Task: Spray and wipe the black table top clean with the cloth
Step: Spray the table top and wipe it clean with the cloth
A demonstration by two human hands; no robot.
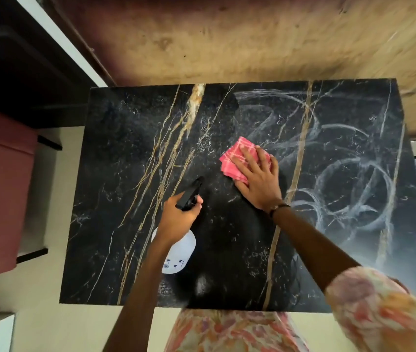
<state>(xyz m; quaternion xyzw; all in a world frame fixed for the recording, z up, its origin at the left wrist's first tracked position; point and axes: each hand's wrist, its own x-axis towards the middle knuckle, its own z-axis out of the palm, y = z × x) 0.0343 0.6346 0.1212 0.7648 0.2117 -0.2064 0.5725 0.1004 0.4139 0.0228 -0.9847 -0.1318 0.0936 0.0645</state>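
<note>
Left hand (pixel 180 219) wrapped around spray bottle (pixel 179 252), nozzle pointing up-right across black table (pixel 115 174), its length slanted, apparently lifted. Right hand (pixel 257 179) spread flat, pressing pink cloth (pixel 234 153).

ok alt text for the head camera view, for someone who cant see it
Seen from above, a right hand presses a pink cloth flat on a black marble table top, while the left hand holds a spray bottle. Swirled wipe streaks cover the right side.
</note>
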